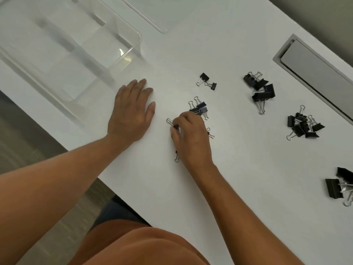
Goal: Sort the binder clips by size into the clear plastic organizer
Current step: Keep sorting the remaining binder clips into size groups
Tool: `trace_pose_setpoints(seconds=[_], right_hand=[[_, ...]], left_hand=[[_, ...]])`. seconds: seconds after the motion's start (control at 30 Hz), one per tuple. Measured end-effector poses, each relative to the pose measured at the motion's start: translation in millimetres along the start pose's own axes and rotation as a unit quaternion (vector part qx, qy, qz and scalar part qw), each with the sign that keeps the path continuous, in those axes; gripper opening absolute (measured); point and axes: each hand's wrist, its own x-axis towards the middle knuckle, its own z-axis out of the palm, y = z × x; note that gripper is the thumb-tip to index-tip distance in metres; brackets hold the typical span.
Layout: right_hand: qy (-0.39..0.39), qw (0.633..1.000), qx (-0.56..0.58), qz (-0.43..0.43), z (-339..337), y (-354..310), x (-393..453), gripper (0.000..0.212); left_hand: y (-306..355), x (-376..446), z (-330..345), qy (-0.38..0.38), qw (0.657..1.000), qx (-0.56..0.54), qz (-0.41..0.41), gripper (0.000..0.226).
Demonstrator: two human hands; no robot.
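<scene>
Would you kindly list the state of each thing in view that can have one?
Organizer: upright, no clips inside.
Left hand: flat on the table, open, empty.
Right hand: curled over small clips, pinching one.
Clip pair: loose on the table.
Medium clips: heaped, untouched.
Large clips: heaped, untouched.
Edge clips: partly out of frame.
Hatch: shut.

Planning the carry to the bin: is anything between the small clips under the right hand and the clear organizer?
Only the left hand, flat on the table, lies between the small clips and the organizer.
</scene>
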Motion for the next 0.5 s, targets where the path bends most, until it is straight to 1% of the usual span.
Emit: trace_pose_setpoints(seconds=[0.17, 0.3, 0.4, 0.5], right_hand=[[-0.009, 1.000, 0.014, 0.006, 1.1, -3.5, 3.3, 0.011], [-0.042, 0.995, 0.067, 0.058, 0.3, -9.7, 11.8, 0.024], [-0.056, 0.992, 0.092, 0.063, 0.2, -13.4, 18.4, 0.031], [-0.050, 0.989, 0.123, 0.070, -3.5, -18.2, 20.7, 0.031]], left_hand=[[-1.1, 1.4, 4.1, 0.009, 1.000, 0.006, 0.004, 0.044], [-2.3, 1.2, 5.4, 0.015, 1.000, 0.005, 0.004, 0.043], [-3.0, 1.1, 5.6, 0.016, 1.000, 0.005, 0.005, 0.042], [-2.8, 2.5, 4.3, 0.014, 1.000, 0.005, 0.006, 0.042]])
